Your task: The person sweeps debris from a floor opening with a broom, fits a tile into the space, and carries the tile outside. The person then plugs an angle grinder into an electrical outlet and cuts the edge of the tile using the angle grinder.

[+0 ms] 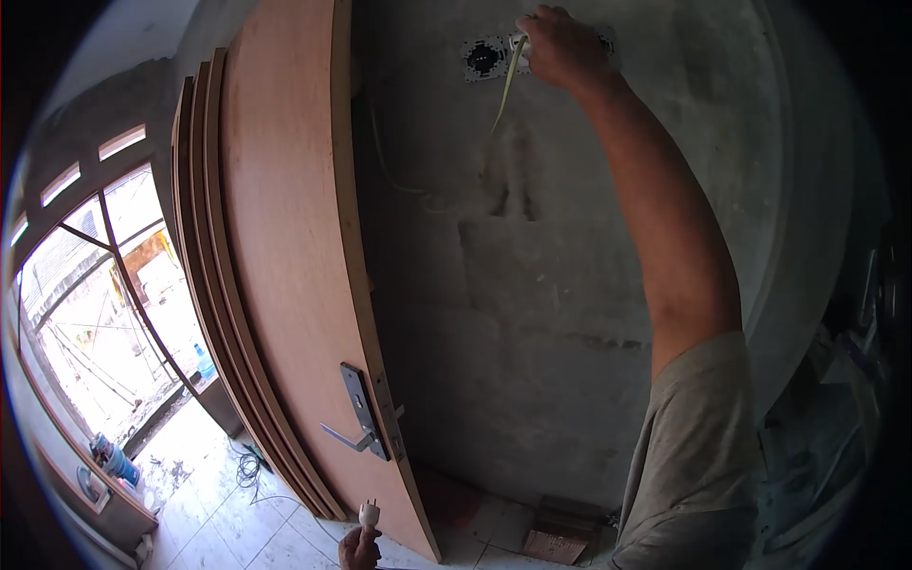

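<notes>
My right hand is raised to the wall at the top, its fingers closed by a row of socket frames. A small white piece shows beside the fingertips, but the hand hides most of it. From there a thin yellow-green strip hangs down, tapering to a point. Left of the hand is a socket frame with a dark round centre. Low in the view, my left hand grips a white two-pin plug, its prongs pointing up.
A wooden door with a metal handle stands at the left, beside several stacked panels. Bricks lie at the foot of the grey wall. A coiled green cable rests on the tiled floor near the bright doorway.
</notes>
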{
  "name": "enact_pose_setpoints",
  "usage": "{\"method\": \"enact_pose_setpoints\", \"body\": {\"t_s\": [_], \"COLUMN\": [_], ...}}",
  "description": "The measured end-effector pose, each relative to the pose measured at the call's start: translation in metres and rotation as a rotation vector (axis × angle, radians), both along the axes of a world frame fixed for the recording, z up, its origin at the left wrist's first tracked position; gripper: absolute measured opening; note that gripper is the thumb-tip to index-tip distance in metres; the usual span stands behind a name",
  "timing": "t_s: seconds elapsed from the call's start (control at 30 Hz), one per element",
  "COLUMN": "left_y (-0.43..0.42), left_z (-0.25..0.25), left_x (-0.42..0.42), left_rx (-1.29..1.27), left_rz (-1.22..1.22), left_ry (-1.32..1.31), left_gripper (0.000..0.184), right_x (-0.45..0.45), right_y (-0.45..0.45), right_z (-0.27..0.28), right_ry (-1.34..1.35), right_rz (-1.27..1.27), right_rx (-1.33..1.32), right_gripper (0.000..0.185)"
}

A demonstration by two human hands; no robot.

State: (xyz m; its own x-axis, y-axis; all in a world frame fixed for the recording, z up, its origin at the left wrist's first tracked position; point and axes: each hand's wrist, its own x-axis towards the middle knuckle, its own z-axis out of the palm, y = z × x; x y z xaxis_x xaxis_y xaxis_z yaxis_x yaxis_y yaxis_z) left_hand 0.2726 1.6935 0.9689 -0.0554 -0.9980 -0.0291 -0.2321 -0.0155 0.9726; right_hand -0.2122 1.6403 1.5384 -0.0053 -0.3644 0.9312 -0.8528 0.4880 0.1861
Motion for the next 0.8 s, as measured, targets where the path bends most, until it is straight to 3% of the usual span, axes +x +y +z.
{"method": "enact_pose_setpoints", "body": {"t_s": [0.07,0.27,0.33,0.43,0.8], "left_y": [-0.003,-0.016,-0.025,-0.016,-0.017], "left_z": [0.013,-0.006,-0.011,0.030,0.007], "left_x": [-0.018,-0.068,-0.077,-0.091,-0.082], "left_rx": [-0.022,-0.121,-0.249,-0.054,-0.007], "left_rz": [-0.127,-0.102,-0.090,-0.116,-0.172], "left_ry": [0.027,0.079,-0.017,-0.189,-0.227], "left_gripper": [0.040,0.029,0.027,0.036,0.039], "right_x": [-0.007,-0.045,-0.035,-0.024,-0.023], "right_y": [-0.010,-0.028,-0.019,-0.016,-0.017], "right_z": [0.005,0.014,0.014,0.020,0.025], "right_ry": [0.137,0.353,0.291,0.229,0.295], "right_rz": [-0.032,0.097,0.098,0.052,-0.046], "right_rx": [0.079,-0.036,0.018,0.086,0.130], "right_gripper": [0.031,0.024,0.023,0.022,0.020]}}
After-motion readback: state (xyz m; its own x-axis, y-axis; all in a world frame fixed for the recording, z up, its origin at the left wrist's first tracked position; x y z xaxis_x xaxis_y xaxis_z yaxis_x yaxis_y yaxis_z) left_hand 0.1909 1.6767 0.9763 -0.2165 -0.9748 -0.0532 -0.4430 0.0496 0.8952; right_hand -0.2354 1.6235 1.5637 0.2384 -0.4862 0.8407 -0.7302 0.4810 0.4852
